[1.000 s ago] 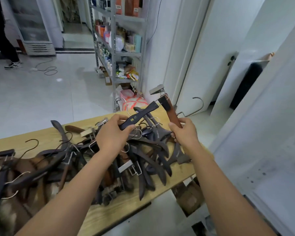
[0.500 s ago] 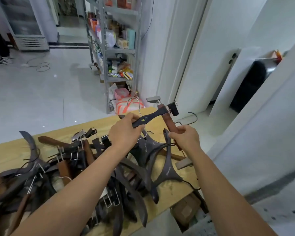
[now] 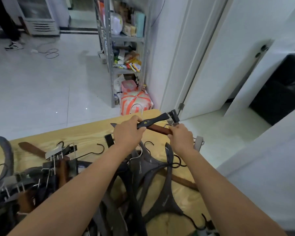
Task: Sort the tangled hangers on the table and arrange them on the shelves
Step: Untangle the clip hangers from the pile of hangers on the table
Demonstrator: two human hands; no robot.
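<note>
Only real lettering here is a pair of small gold characters on the black hanger (image 3: 157,118) gripped in the left hand (image 3: 128,132). They look Chinese, but I can't make them out. The grey hangers (image 3: 167,198) have faint print along their arms, too small to read. The packets (image 3: 134,65) on the metal shelf are just blur.

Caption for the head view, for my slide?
Left hand grips a black hanger and right hand a brown hanger above the tangled pile on the table.

Your single head-worn wide-angle camera is looking forward and down, sitting close above the table (image 3: 85,135) and facing the shelf unit (image 3: 111,82) standing farther ahead.
</note>
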